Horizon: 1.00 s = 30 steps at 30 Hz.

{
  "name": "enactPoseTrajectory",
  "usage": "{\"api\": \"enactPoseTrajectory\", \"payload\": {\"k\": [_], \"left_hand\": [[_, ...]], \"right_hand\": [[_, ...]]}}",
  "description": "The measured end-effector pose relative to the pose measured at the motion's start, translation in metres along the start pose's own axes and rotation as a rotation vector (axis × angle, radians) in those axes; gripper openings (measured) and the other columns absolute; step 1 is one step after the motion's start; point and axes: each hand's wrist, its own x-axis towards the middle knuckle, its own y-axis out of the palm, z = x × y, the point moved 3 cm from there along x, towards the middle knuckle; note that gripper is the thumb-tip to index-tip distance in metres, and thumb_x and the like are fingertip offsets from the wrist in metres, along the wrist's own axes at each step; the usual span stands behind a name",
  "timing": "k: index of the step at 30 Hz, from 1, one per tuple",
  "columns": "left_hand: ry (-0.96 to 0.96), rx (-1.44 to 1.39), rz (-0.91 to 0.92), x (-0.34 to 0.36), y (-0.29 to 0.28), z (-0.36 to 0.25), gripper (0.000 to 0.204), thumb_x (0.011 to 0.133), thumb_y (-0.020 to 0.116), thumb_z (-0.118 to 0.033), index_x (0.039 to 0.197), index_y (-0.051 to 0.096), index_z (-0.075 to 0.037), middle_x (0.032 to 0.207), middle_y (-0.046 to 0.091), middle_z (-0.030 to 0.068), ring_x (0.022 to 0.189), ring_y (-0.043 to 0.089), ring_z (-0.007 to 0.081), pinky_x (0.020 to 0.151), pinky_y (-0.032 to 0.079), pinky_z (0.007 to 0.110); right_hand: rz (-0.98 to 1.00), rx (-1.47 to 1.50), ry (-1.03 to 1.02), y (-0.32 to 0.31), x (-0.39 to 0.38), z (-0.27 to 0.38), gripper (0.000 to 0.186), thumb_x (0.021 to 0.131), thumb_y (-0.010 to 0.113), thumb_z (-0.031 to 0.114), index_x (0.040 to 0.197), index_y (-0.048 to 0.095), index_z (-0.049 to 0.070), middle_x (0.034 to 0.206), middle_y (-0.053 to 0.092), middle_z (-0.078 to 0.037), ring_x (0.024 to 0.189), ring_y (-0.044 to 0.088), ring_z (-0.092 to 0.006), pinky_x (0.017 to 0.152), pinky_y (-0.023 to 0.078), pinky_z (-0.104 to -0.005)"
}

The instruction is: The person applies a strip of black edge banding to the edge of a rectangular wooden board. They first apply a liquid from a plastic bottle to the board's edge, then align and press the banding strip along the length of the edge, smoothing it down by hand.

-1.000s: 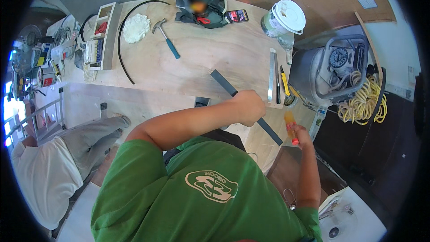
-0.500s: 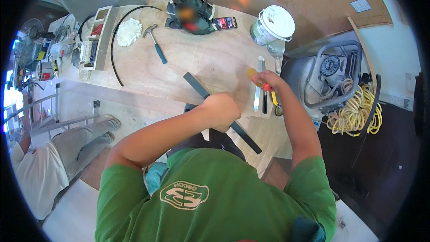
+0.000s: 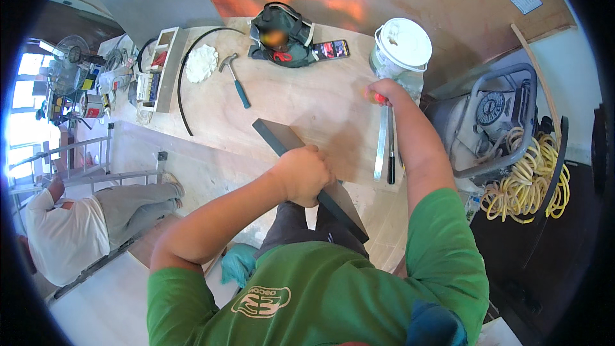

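Conceivably, the grey board clenched in the left hand tips if that grip loosens. Any drift of the right hand, curled round a red-ended object, might nudge the metal strip beside it.

A lettered emblem marks the shirt, nearer the body than the left fingers; beyond the right fingers, marks on the sheet are unreadable.

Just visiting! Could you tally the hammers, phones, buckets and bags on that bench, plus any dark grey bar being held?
Hammer: 1
Phone: 1
Bucket: 1
Bag: 1
Dark grey bar, in the left hand: 1
Total: 5
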Motion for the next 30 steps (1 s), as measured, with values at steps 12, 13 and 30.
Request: {"api": "enactPoseTrajectory", "payload": {"k": [12,13,30], "left_hand": [[0.051,-0.004,-0.015,0.004,0.001,0.003,0.031,0.054,0.076,-0.032,0.079,0.069,-0.015,0.083,0.065,0.0019,0.091,0.064,0.0239,0.085,0.051,0.038],[0.051,-0.009,-0.016,0.005,0.001,0.003,0.031,0.054,0.076,-0.032,0.079,0.069,-0.015,0.084,0.066,0.0020,0.092,0.064,0.0239,0.085,0.051,0.038],[0.161,-0.012,0.030,0.001,0.005,0.004,0.037,0.063,0.077,-0.036,0.091,0.072,-0.012,0.091,0.070,0.0042,0.096,0.064,0.0245,0.088,0.050,0.038]], "right_hand": [[-0.020,0.028,0.131,-0.041,-0.027,0.024,0.062,0.093,0.059,0.051,0.130,0.055,0.002,0.096,0.067,-0.021,0.065,0.067,-0.0306,0.059,0.056,-0.0414],[-0.056,0.079,0.131,-0.042,-0.027,0.017,0.061,0.094,0.056,0.053,0.130,0.056,0.003,0.096,0.067,-0.020,0.064,0.067,-0.0304,0.058,0.055,-0.0415],[0.033,-0.061,-0.256,0.092,-0.085,-0.247,0.047,0.083,0.066,0.010,0.130,0.059,0.007,0.099,0.070,-0.010,0.073,0.070,-0.0224,0.064,0.058,-0.0344]]}}
